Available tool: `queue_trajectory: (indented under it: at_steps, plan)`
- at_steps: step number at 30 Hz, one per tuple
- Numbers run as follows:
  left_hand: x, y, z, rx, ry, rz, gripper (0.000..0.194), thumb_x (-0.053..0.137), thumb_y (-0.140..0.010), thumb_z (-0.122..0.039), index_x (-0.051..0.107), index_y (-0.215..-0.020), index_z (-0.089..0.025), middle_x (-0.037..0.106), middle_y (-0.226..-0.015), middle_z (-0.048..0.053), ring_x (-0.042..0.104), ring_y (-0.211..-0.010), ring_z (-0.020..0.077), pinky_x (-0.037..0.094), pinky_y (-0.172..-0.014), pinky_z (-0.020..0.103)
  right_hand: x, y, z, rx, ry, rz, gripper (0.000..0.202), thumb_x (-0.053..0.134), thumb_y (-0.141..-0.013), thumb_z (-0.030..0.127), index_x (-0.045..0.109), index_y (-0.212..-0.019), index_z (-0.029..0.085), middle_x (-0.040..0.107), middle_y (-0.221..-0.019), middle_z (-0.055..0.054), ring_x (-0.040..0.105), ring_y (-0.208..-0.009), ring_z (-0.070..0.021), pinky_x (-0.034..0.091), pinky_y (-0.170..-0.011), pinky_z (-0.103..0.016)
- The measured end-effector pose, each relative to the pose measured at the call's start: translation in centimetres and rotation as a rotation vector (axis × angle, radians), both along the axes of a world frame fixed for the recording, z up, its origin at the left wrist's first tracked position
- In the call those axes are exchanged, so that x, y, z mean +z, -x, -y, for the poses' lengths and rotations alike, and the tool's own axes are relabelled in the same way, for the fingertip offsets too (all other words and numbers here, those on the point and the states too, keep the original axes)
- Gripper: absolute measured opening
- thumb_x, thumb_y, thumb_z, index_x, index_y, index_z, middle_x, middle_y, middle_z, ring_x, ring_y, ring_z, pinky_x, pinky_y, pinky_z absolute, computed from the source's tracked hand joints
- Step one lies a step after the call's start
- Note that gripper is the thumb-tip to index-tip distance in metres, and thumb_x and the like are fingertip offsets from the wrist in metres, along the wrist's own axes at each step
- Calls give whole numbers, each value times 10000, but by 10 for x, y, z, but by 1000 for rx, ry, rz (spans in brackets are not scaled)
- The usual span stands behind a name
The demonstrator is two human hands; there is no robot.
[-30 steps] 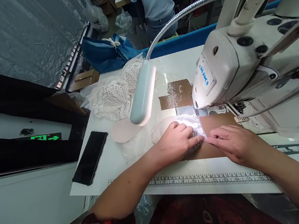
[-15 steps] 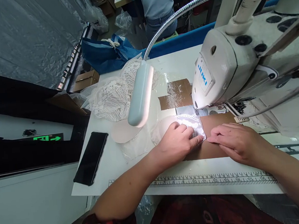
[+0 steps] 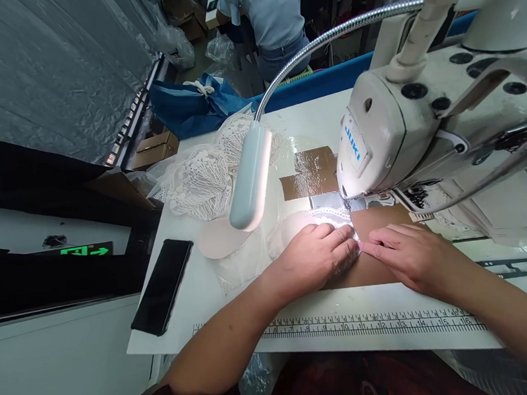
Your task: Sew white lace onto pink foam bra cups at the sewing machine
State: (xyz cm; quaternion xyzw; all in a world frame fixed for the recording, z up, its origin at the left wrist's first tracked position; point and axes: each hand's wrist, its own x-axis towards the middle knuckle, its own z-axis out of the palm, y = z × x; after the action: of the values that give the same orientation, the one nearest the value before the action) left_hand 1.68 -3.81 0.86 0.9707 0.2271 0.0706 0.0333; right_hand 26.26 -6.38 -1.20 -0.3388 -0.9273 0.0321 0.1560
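A padded cup with white lace trim point(image 3: 288, 229), like a bra cup, lies at the needle end of the sewing machine point(image 3: 372, 134). My left hand point(image 3: 320, 254) rests over it, its fingers bent down close together and holding the lace near the right edge. At that same edge, my right hand point(image 3: 414, 255) pinches the fabric between thumb and forefinger, the other fingers curled. Both hands lie over a brown sheet point(image 3: 374, 271) covering the machine bed. The cup's lower part is hidden under my left hand.
A lamp point(image 3: 250, 174) on a bendy metal neck hangs over the table's middle. White lace pieces point(image 3: 198, 181), a beige pad point(image 3: 223, 237) and a black phone point(image 3: 162, 287) lie leftward. A ruler strip point(image 3: 346, 326) runs along the front edge. Ahead sits another person point(image 3: 271, 14).
My left fingers have come down flatter and closer together on the lace, where the forefinger and thumb were apart before. My right hand has shifted slightly left. The camera view has moved a little.
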Motion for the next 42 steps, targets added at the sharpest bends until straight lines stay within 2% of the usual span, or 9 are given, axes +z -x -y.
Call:
queue_trajectory:
  at_steps: [7, 16, 22, 27, 31, 36, 42]
  plan:
    - [-8, 1, 1, 60, 3, -18, 433, 444, -948, -173, 544, -1345, -34, 525, -1448, 155, 589, -967, 237, 519, -821, 365, 0, 4, 3, -38, 16, -20, 348, 452, -809, -29, 688, -979, 162, 624, -845, -59, 480, -748, -191, 356, -703, -320]
    - [-8, -3, 1, 82, 26, 21, 406, 456, -940, -165, 590, -1309, -60, 548, -1434, 147, 607, -1032, 251, 545, -849, 386, 1, 8, 4, -47, -13, -77, 311, 456, -838, -15, 698, -943, 149, 592, -790, -47, 455, -732, -190, 333, -678, -322]
    - [-11, -1, -12, 69, 23, 26, 440, 475, -932, -179, 568, -1335, -28, 536, -1436, 186, 597, -1014, 262, 532, -878, 414, 3, 13, -2, -87, -65, -67, 265, 479, -875, 33, 707, -955, 141, 623, -805, -51, 490, -722, -186, 348, -653, -312]
    - [-5, 2, -28, 50, 34, -41, 480, 497, -912, -163, 539, -1376, -49, 526, -1452, 167, 567, -1124, 286, 505, -944, 418, 2, 15, -9, -131, -139, -1, 247, 488, -858, 40, 709, -908, 139, 630, -775, -49, 507, -687, -185, 333, -595, -316]
    - [-1, 2, -35, 37, 43, -94, 490, 495, -908, -157, 525, -1387, -56, 514, -1463, 171, 557, -1142, 285, 501, -947, 420, 3, 16, -10, -173, -182, 20, 266, 504, -839, 43, 708, -986, 131, 656, -807, -53, 535, -684, -182, 341, -589, -312]
    - [-2, 4, -37, 20, 42, -50, 416, 466, -963, -180, 558, -1365, -123, 533, -1452, 143, 553, -1159, 262, 500, -947, 410, 3, 17, -10, -179, -169, 20, 262, 497, -834, 47, 716, -933, 150, 646, -759, -48, 554, -661, -176, 332, -560, -310]
    - [-1, 5, -45, -17, 25, -30, 363, 412, -1026, -226, 594, -1332, -154, 581, -1406, 121, 580, -1094, 226, 498, -930, 386, 5, 22, -12, -237, -205, 61, 344, 476, -835, 47, 713, -1064, 148, 710, -848, -75, 579, -627, -158, 288, -475, -300]
